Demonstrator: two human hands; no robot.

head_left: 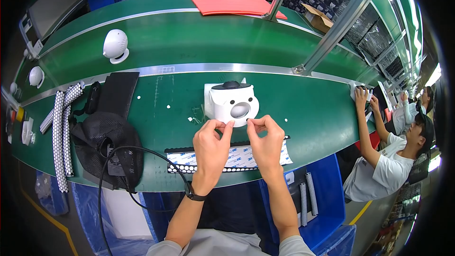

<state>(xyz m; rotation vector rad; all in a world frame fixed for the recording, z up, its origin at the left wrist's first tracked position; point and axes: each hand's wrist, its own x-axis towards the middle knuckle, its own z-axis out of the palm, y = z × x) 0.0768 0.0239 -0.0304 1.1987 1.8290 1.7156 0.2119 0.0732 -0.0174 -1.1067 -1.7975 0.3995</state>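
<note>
A white rounded plastic housing [219,106] stands on the green bench in front of me, with a round opening in its face and small black round pads [232,102] around the opening. A black disc-shaped part [231,85] sits on its top. My left hand [211,144] is closed in a pinch at the housing's lower edge; what is between the fingertips is hidden. Beside it, my right hand [266,144] pinches a small black dot at the same edge. Under my wrists lies a white printed backing sheet [241,157] with black strips and rows of round pads.
A black mesh bag [106,142] with a cable and dotted rolls [59,137] lie left. White camera-like units [115,45] stand on the green belt behind, near pink foam sheets [232,2]. A blue bin [327,199] is below right; a co-worker [388,161] works at right.
</note>
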